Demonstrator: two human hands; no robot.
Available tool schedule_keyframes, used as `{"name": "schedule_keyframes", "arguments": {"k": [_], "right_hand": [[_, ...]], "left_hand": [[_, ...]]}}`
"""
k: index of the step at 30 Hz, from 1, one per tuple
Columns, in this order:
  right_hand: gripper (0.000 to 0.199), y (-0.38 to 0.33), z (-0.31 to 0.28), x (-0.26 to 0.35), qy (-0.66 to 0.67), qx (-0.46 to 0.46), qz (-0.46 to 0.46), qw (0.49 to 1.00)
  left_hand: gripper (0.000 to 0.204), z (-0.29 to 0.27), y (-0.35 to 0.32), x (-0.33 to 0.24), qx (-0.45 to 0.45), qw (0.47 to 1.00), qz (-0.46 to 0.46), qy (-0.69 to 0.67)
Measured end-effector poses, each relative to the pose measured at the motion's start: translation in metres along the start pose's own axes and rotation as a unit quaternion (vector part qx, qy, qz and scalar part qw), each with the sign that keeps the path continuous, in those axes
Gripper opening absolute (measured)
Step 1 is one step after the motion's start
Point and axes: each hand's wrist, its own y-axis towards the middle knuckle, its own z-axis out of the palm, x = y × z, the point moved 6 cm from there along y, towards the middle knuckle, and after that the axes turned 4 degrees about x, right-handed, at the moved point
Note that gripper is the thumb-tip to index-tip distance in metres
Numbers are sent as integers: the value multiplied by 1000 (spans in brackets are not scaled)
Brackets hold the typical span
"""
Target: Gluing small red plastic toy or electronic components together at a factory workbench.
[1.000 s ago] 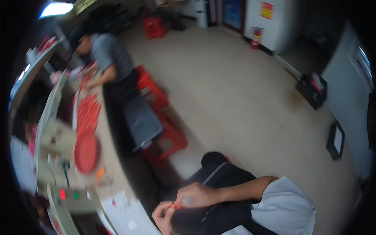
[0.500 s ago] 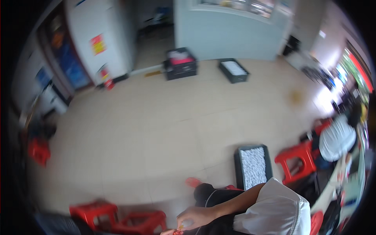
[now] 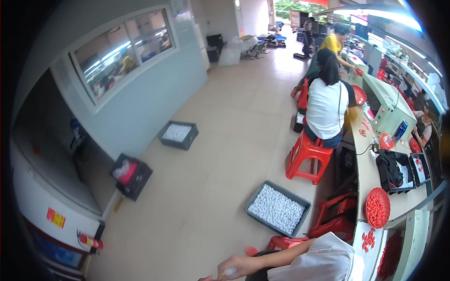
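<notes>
My right hand (image 3: pixel 237 267) is at the bottom centre, its forearm coming in from the white sleeve on the right. The fingers are curled round a small whitish, translucent rounded piece (image 3: pixel 229 271) whose kind I cannot make out. At the lower edge, what looks like a fingertip of my left hand (image 3: pixel 205 278) shows beside it; the rest is cut off. Beyond the forearm, a grey tray (image 3: pixel 251 215) full of small white pieces stands on the floor. Red pieces (image 3: pixel 369 240) lie on a white sheet on the bench to the right.
Along the right runs a workbench (image 3: pixel 370 165) with a red basket (image 3: pixel 378 206) of red pieces, a black bin (image 3: pixel 390 174) and a pale machine (image 3: pixel 385 100). A person (image 3: pixel 328 110) sits on a red stool (image 3: pixel 307 157). Farther left are another grey tray (image 3: pixel 186 142) and a dark crate (image 3: pixel 136 187).
The view has swung right, bringing the bench, the basket and the seated people into fuller sight. My right hand stays at the lower edge, still curled round the whitish piece.
</notes>
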Motion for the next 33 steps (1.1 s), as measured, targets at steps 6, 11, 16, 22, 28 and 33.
{"name": "schedule_keyframes", "arguments": {"k": [6,11,16,22,28,33], "right_hand": [[10,14,-54,30,-37,-51,-34,997],[10,19,-72,47,-101,-82,-11,991],[11,20,-86,53,-129,-128,-20,983],[11,9,-101,53,-130,-191,-36,972],[13,-17,-145,53,-111,-224,-60,966],[13,-43,-197,70,-129,-224,-82,963]], "left_hand": [[21,17,66,-46,83,996,12,-21],[18,18,100,-58,168,984,37,37],[19,19,128,-58,222,974,22,24],[21,34,152,-64,264,964,22,-19],[23,77,186,-73,291,957,12,12],[23,124,220,-79,295,955,2,30]]}}
